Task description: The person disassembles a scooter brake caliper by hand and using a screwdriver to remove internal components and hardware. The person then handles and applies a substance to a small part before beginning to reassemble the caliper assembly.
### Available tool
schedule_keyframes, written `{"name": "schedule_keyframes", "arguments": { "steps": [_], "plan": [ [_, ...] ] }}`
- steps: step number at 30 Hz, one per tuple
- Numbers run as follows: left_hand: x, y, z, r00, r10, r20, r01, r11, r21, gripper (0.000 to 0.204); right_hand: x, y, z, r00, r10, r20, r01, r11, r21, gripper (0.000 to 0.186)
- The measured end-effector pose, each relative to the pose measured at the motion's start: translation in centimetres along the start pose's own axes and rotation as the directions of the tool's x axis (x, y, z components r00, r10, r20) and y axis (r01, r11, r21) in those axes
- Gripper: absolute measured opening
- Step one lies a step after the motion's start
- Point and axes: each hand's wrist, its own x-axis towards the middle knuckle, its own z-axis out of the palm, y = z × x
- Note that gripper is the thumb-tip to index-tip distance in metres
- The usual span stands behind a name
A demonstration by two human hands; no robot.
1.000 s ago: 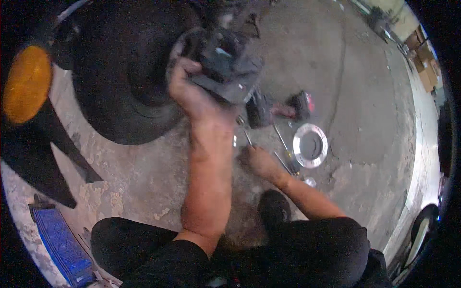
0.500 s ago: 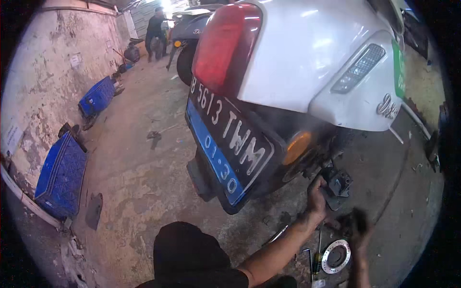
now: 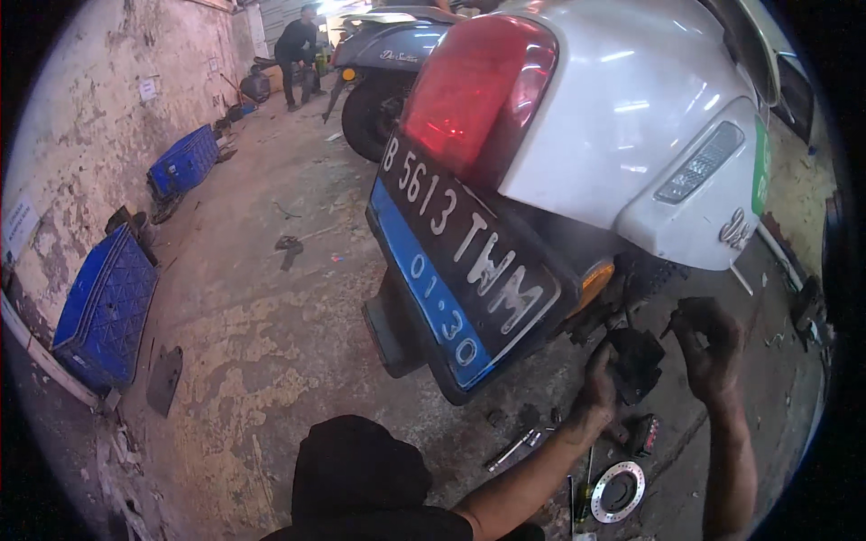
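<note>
My left hand (image 3: 593,389) reaches under the rear of a white scooter (image 3: 586,99) and grips a black, block-shaped part that looks like a brake caliper (image 3: 637,365). A dark line appears to run up from this part toward the scooter. Just to its right, my right hand (image 3: 713,352) is raised with thumb and fingers curled together; a small dark bit shows at the fingertips, too unclear to name. On the floor below lie a silver brake disc (image 3: 599,494) and a small red and black box-like piece (image 3: 643,435).
A socket wrench (image 3: 511,450) and a yellow-handled screwdriver (image 3: 583,500) lie by my left forearm. The scooter's number plate (image 3: 460,257) juts out at knee height. Blue crates (image 3: 106,311) line the left wall. A person (image 3: 296,56) stands by a dark scooter (image 3: 388,68) at the back.
My right hand has risen from low beside the disc to beside the caliper. My left hand keeps its grip, the part now turned. The view has shifted slightly.
</note>
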Motion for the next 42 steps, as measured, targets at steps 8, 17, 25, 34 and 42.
{"name": "schedule_keyframes", "arguments": {
  "steps": [8,17,25,34,42],
  "plan": [
    [-0.6,-0.2,-0.4,0.995,0.05,0.084,-0.055,0.997,0.055,0.046,-2.2,1.0,1.6,0.994,0.108,0.017,-0.109,0.986,0.123,0.012],
    [-0.1,0.8,-0.9,0.99,0.079,-0.117,-0.072,0.995,0.063,0.053,-3.4,2.8,1.5,0.998,-0.045,-0.048,0.042,0.997,-0.064,0.014],
    [0.7,-0.8,-2.4,0.993,0.117,0.013,-0.117,0.977,0.179,0.038,-3.7,3.7,1.1,0.997,-0.025,-0.069,0.022,0.999,-0.036,0.017],
    [-0.5,-1.1,0.5,0.978,0.141,-0.152,-0.106,0.971,0.216,0.038,-3.5,3.3,0.2,0.984,-0.178,-0.007,0.175,0.977,-0.124,0.015],
    [-0.2,0.0,-1.5,0.946,0.323,-0.007,-0.293,0.866,0.406,0.033,-3.1,1.2,1.2,0.981,-0.185,0.05,0.19,0.974,-0.121,0.018]
  ]
}}
